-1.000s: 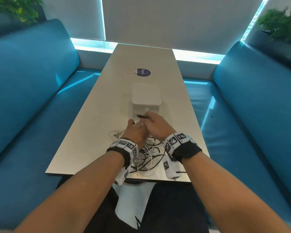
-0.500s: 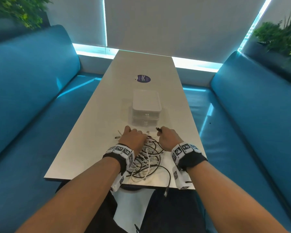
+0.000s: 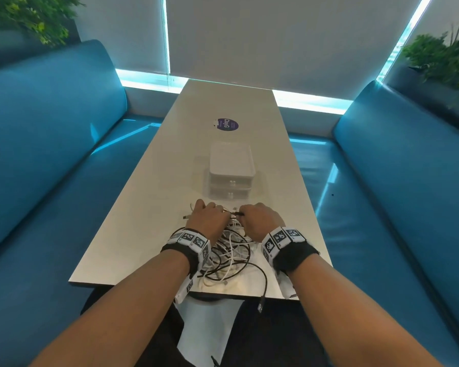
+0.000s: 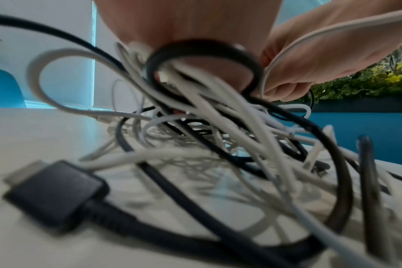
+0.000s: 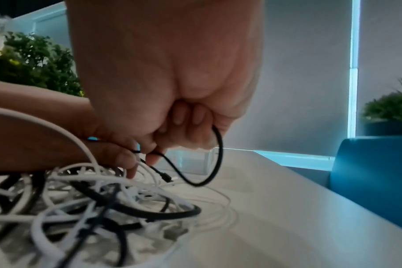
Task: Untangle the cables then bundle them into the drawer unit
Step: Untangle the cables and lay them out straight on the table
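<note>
A tangle of black and white cables (image 3: 228,256) lies on the near end of the white table (image 3: 143,207), between my wrists. My left hand (image 3: 206,219) rests on the heap's far left, its fingers curled into the cables (image 4: 195,101). My right hand (image 3: 260,221) grips a thin black cable (image 5: 209,163) in a fist; its plug end (image 3: 236,213) sticks out toward the left hand. One black cable with a plug (image 3: 260,305) hangs over the table's near edge. The small white drawer unit (image 3: 231,172) stands just beyond both hands, drawers closed.
A round purple sticker (image 3: 225,124) lies on the table beyond the drawer unit. Blue bench seats (image 3: 51,181) run along both sides. Green plants (image 3: 445,56) stand behind the seat backs. A black plug (image 4: 55,192) lies near my left wrist.
Both hands have drawn back from the drawer unit to the cable heap. They parted, then came closer again, and a black cable end now hangs over the table edge.
</note>
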{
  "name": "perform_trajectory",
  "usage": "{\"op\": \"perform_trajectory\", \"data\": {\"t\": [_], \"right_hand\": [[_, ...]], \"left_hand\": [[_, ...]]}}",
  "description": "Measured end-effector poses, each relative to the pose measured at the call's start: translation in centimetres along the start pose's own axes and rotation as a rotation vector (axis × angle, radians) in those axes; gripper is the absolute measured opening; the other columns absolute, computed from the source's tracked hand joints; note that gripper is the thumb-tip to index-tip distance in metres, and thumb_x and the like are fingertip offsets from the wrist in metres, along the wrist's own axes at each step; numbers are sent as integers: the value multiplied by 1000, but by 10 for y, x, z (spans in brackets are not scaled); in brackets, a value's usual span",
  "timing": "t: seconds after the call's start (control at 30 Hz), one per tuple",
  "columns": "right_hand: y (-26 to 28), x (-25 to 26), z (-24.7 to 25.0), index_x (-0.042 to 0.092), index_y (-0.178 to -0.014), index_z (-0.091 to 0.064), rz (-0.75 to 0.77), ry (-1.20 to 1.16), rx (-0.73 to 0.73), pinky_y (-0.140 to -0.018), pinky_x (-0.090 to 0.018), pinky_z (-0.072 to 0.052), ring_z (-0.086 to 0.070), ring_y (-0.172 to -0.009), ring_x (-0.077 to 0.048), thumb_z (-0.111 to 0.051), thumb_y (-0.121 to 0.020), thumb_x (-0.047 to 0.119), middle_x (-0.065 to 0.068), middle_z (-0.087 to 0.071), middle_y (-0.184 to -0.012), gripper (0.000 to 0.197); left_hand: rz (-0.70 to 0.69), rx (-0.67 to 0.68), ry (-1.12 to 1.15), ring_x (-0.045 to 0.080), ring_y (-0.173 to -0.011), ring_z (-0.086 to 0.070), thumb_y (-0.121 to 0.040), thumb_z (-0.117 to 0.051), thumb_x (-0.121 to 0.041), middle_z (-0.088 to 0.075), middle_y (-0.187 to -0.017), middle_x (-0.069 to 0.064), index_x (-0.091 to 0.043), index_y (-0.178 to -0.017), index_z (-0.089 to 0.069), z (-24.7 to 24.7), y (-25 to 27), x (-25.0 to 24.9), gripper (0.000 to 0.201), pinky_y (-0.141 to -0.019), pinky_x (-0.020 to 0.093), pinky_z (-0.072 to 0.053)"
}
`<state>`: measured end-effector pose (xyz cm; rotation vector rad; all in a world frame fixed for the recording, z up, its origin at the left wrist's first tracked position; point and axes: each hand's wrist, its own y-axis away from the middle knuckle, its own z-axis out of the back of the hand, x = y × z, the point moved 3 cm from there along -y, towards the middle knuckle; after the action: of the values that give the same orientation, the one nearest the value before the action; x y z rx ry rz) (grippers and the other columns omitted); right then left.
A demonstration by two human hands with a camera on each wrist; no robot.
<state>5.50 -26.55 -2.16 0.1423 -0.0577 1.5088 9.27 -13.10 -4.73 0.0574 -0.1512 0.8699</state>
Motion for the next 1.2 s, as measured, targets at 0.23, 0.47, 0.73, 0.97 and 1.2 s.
{"op": "perform_trajectory", "data": {"t": [0.23,0.47,0.73,0.97,1.2], "right_hand": [[2,-29,0,19,-112,-61,-128,140,-21,-73,-37,-52,-65,-89,-29,-38,-103,41,-8,-65,-101,33],[-4,-6,1,10,-109,-55,-196,-176,-29,-73,-37,-46,-63,-96,-36,-40,-100,26,-16,-63,-107,23],[-9,16,-12,13,-104,-58,-69,-204,52,-76,-42,-53,-63,-90,-34,-44,-98,24,-14,-65,-102,19],[-7,8,-5,16,-109,-54,9,91,-58,-64,-35,-45,-65,-86,-34,-42,-102,30,-11,-65,-97,20],[-5,-10,-2,19,-113,-55,-69,105,-60,-72,-38,-51,-65,-88,-32,-39,-103,37,-10,-65,-100,26]], "left_hand": [[30,47,-4,26,-113,-52,-102,-44,-20,-63,-117,1,-25,-117,-57,0,-4,5,21,-102,48,-30],[62,79,-35,28,-110,-55,-94,-48,-10,-68,-107,2,-22,-108,-63,13,-9,-8,24,-106,50,-28],[70,40,9,26,-103,-56,-94,-44,-14,-66,-101,-1,-28,-115,-63,4,-9,-2,31,-99,48,-30],[70,-24,38,27,-106,-56,-100,-44,-22,-66,-107,1,-27,-115,-61,-4,-7,2,23,-98,48,-32],[40,-84,68,25,-109,-57,-106,-35,-35,-66,-114,-2,-26,-117,-59,-10,-8,7,28,-98,46,-31]]}}
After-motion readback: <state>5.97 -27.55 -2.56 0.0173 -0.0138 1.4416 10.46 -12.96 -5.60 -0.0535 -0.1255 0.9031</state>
